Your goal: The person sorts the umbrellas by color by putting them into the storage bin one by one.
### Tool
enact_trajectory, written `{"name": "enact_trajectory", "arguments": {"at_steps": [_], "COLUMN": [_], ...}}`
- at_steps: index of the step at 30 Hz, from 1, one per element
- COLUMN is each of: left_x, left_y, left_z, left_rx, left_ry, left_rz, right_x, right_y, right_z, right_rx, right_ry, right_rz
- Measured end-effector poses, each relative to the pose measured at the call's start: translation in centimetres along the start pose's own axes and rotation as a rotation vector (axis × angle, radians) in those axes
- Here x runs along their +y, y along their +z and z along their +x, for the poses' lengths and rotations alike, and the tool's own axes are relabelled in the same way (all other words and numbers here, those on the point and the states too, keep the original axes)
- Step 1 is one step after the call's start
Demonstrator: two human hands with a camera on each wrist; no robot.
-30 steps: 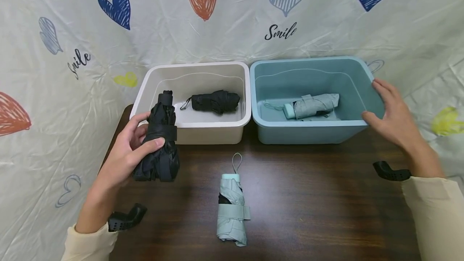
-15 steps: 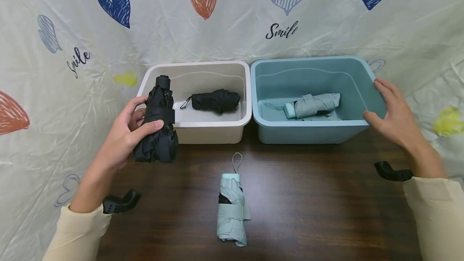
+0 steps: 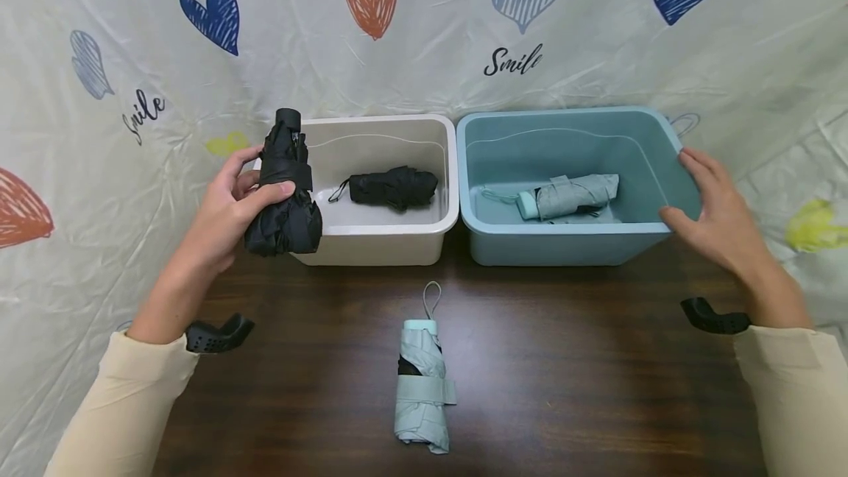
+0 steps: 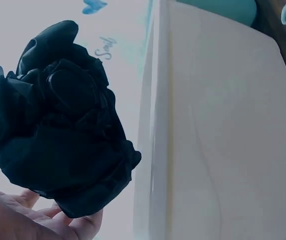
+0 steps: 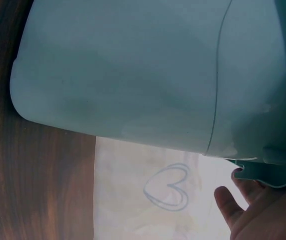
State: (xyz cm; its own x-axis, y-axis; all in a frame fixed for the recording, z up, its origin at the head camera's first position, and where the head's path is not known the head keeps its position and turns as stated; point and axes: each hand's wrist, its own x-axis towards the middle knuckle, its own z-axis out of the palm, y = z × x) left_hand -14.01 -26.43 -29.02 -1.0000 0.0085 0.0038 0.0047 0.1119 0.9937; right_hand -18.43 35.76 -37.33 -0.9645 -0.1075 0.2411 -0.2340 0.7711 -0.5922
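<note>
In the head view my left hand [image 3: 232,205] grips a folded black umbrella [image 3: 285,197], thumb across its front, upright and slanted over the left end of the cream bin [image 3: 371,249]. The left wrist view shows the bunched end of this umbrella [image 4: 72,135] beside the bin's rim. My right hand [image 3: 722,219] holds the right front corner of the blue bin [image 3: 543,245], thumb on the rim and fingers outside. Another black umbrella [image 3: 397,187] lies in the cream bin. A pale green folded umbrella [image 3: 576,196] lies in the blue bin.
A second pale green folded umbrella [image 3: 422,389] lies on the dark wooden table [image 3: 563,374] in front of the bins, loop towards them. Behind hangs a white sheet [image 3: 430,20] printed with hearts. The two bins stand side by side against it.
My left hand has raised the black umbrella away from me, from in front of the cream bin to its left rim. The right hand stays on the blue bin.
</note>
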Motion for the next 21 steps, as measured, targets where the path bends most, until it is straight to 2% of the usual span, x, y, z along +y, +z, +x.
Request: {"name": "enact_trajectory", "arguments": {"at_steps": [6, 14, 18, 21], "left_x": [0.5, 1.0, 1.0, 0.9], "left_y": [-0.3, -0.5, -0.3, -0.1], "left_z": [1.4, 3.0, 3.6, 4.0], "left_rx": [0.015, 0.046, 0.072, 0.094], "left_ry": [-0.02, -0.042, -0.03, 0.009], "left_rz": [0.088, 0.324, 0.379, 0.481], "right_x": [0.0, 0.1, 0.3, 0.3], "right_y": [-0.1, 0.0, 0.1, 0.1], "right_z": [0.2, 0.1, 0.0, 0.0], "right_rx": [0.003, 0.014, 0.02, 0.025], "right_ry": [0.0, -0.009, -0.014, -0.019], "right_rz": [-0.002, 0.005, 0.008, 0.013]}}
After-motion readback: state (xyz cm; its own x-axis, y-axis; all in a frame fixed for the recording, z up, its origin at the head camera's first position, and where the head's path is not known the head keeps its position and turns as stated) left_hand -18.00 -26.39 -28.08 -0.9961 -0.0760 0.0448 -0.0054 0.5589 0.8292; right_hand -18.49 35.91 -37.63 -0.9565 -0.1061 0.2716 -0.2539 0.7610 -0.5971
